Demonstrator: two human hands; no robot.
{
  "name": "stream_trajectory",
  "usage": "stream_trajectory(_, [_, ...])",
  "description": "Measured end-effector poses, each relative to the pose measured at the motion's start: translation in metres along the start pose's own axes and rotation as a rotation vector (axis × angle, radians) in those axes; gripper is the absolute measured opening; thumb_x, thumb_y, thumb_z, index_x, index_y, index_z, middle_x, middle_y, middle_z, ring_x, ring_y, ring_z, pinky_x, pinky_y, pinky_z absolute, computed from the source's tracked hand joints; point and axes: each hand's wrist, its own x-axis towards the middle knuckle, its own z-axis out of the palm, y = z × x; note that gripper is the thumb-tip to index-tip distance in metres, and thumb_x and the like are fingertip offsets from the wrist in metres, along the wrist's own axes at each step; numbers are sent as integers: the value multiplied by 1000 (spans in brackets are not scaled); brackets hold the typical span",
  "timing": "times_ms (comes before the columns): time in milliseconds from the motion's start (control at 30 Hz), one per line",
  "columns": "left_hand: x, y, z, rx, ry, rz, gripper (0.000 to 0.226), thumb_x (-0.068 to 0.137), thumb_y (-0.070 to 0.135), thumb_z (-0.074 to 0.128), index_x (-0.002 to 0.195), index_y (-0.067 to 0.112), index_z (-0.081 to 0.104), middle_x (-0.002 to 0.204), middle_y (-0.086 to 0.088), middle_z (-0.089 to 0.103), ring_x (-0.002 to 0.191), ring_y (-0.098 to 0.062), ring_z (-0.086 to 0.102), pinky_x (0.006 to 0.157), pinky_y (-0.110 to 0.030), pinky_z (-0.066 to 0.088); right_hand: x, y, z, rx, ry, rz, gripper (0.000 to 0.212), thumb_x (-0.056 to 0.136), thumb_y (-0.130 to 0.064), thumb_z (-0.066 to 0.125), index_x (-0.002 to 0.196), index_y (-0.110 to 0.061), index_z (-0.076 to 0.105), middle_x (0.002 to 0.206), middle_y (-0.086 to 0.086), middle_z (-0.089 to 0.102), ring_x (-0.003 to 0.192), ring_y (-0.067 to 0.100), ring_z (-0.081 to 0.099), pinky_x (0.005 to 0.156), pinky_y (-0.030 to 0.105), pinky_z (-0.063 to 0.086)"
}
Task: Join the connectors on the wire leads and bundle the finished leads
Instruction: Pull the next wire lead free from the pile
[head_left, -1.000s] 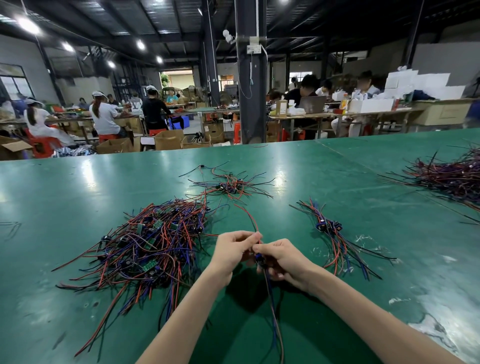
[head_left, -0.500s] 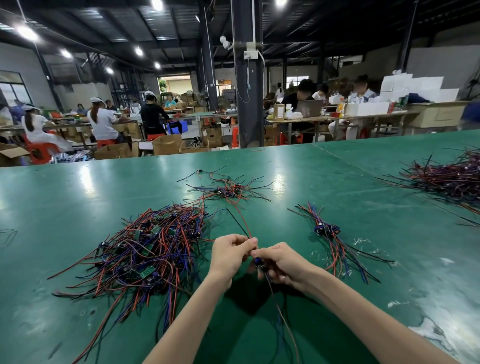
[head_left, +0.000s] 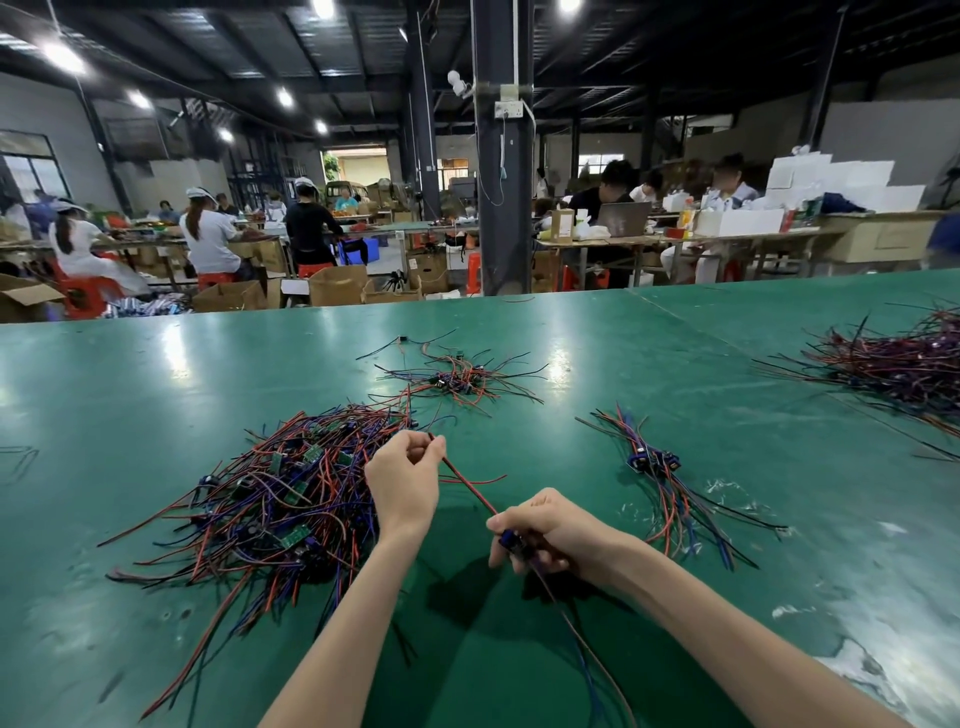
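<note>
While our left hand (head_left: 404, 480) pinches a red wire (head_left: 470, 486), our right hand (head_left: 545, 532) grips its blue connector (head_left: 508, 541) above the table (head_left: 675, 364). We have one small bundle (head_left: 655, 462) done, but a big pile (head_left: 280, 493) waits.

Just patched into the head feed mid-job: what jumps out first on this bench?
The two hands at centre: the left hand and right hand stretch a red wire between them above the green table. Left of them sprawls a big tangle of red and blue wires; a small tidy bundle lies to the right.
</note>
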Motion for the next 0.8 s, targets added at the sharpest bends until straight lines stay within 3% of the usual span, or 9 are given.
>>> stream_trajectory(233, [13, 3, 6, -26, -24, 132, 7, 83, 12, 71, 77, 12, 67, 66, 11, 62, 63, 1, 58, 62, -4, 42, 9, -2, -8, -50, -92, 42, 30, 88, -23, 61, 66, -7, 72, 49, 6, 60, 32, 7, 33, 32, 14, 22])
stream_trajectory(300, [24, 3, 11, -56, -12, 46, 13, 85, 16, 69, 73, 11, 66, 63, 9, 64, 58, -2, 57, 63, -10, 44, 12, -4, -11, -66, -145, 77, 30, 88, -23, 61, 65, -7, 71, 51, 6, 62, 32, 6, 35, 33, 13, 22])
stream_trajectory(367, [34, 6, 13, -244, -16, -117, 14, 88, 14, 65, 75, 10, 65, 67, 2, 67, 58, -11, 57, 69, -28, 49, 18, -7, -13, -77, -189, 116, 30, 89, -23, 60, 66, -8, 72, 51, 5, 63, 33, 5, 37, 33, 12, 23])
stream_trajectory(433, [37, 8, 15, -405, -24, -224, 11, 91, 17, 62, 93, 6, 64, 82, -2, 67, 73, -16, 60, 77, -34, 50, 26, -8, -13, -46, -147, 125, 30, 90, -24, 59, 69, -7, 70, 51, 4, 62, 34, 5, 38, 33, 12, 24])
stream_trajectory(500, [28, 8, 19, -445, -29, -261, 35, 94, 28, 58, 121, 4, 53, 109, -3, 61, 99, -17, 58, 91, -30, 46, 38, -9, -13, 53, -29, 127, 28, 91, -25, 59, 71, -5, 66, 50, 4, 60, 32, 4, 37, 32, 13, 23])
stream_trajectory(567, [12, 5, 23, -413, -5, -233, 49, 95, 31, 53, 133, 4, 40, 125, -3, 49, 114, -16, 49, 102, -31, 39, 50, -8, -14, 164, 67, 123, 30, 92, -27, 58, 71, -6, 67, 51, 1, 59, 32, 3, 35, 33, 12, 20])
stream_trajectory(633, [-2, 4, 28, -337, -23, -176, 44, 95, 28, 54, 130, 3, 42, 123, -7, 50, 111, -21, 51, 102, -36, 40, 60, -10, -15, 228, 114, 119, 33, 93, -31, 56, 73, -9, 71, 54, 1, 60, 34, 3, 33, 37, 13, 19])
stream_trajectory(700, [-14, 5, 31, -293, -94, -171, 27, 94, 25, 57, 112, 6, 50, 107, -10, 58, 98, -26, 58, 91, -40, 47, 66, -11, -13, 294, 139, 99, 32, 94, -32, 54, 77, -11, 70, 57, 1, 61, 37, 4, 34, 37, 14, 19])
stream_trajectory(800, [-23, 6, 32, -223, -195, -219, 22, 89, 33, 63, 90, 13, 53, 89, -7, 63, 82, -21, 60, 79, -34, 48, 68, -11, -8, 407, 219, 42, 28, 94, -31, 54, 77, -12, 65, 49, -3, 55, 33, 2, 33, 30, 14, 21])
